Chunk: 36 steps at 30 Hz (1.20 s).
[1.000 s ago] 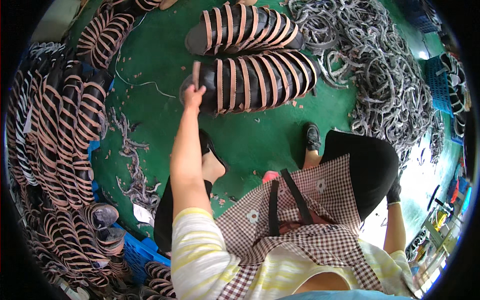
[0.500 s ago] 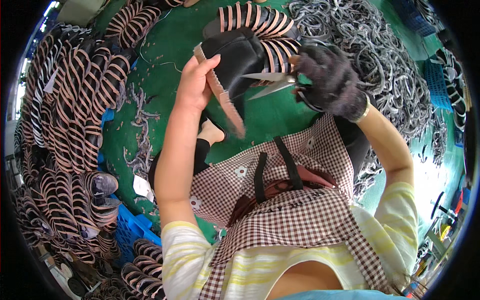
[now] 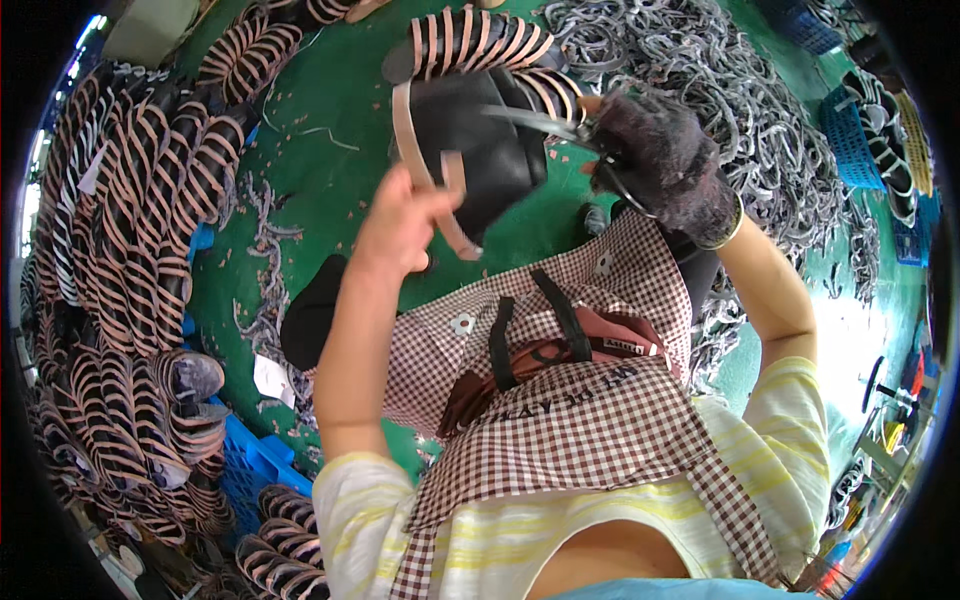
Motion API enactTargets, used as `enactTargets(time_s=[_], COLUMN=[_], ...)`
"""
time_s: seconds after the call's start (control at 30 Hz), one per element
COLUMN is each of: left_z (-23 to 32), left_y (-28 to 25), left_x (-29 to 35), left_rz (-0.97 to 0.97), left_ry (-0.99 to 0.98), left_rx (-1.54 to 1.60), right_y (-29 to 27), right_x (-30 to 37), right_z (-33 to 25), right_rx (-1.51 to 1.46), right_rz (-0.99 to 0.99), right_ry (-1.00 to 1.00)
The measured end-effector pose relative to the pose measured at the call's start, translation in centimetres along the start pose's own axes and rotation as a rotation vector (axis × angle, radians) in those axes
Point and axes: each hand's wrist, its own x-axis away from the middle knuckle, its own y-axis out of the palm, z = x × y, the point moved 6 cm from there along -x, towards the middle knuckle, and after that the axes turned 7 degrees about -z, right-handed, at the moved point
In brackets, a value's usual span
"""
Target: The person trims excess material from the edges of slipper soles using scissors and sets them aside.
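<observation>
A black leather-like piece point(image 3: 465, 125) with a pale tan edge band point(image 3: 411, 145) is spread out in front of me, above the apron. My left hand point(image 3: 400, 225) is closed at the lower part of that band, pinching the piece there; motion blurs the fingertips. Beside the thumb a short tan flap point(image 3: 454, 176) stands out over the black surface. My right hand point(image 3: 660, 150), in a dark, fuzzy-looking glove, is wrapped round a pair of metal scissors point(image 3: 530, 121). Their blades point left across the black piece, and whether they touch it I cannot tell.
Stacks of similar black pieces with tan edges point(image 3: 140, 220) fill the left side. More point(image 3: 480, 42) lie just beyond my hands. A large heap of grey strips point(image 3: 690, 50) covers the green floor at the far right. Blue crates point(image 3: 250, 460) stand left and right point(image 3: 850, 140).
My left hand has moved down the band, toward my body. The black piece has shifted and turned, showing more of its surface. The scissor blades, spread apart before, now look nearly together.
</observation>
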Motion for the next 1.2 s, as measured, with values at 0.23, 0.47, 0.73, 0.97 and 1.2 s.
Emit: enactTargets(time_s=[0.23,0.47,0.73,0.97,1.2], left_z=[-3.3,-3.3,-1.9,-1.3,-0.9], left_y=[4.1,7.1,9.0,9.9,9.4], left_x=[5.6,7.5,8.1,8.4,8.0], left_rz=[-0.235,-0.411,-0.528,-0.616,-0.583], left_ry=[-0.024,0.236,0.527,0.556,0.537], left_rx=[-0.486,-0.695,-0.884,-0.89,-0.904], right_y=[0.5,1.1,1.8,2.0,1.6], right_x=[1.7,4.5,6.0,6.6,6.4], right_z=[2.7,3.4,3.8,4.9,5.8], right_rx=[0.0,-0.135,-0.112,-0.094,-0.091], right_rz=[-0.166,-0.115,-0.267,-0.185,-0.188], right_ry=[0.146,0.047,0.074,-0.014,0.096])
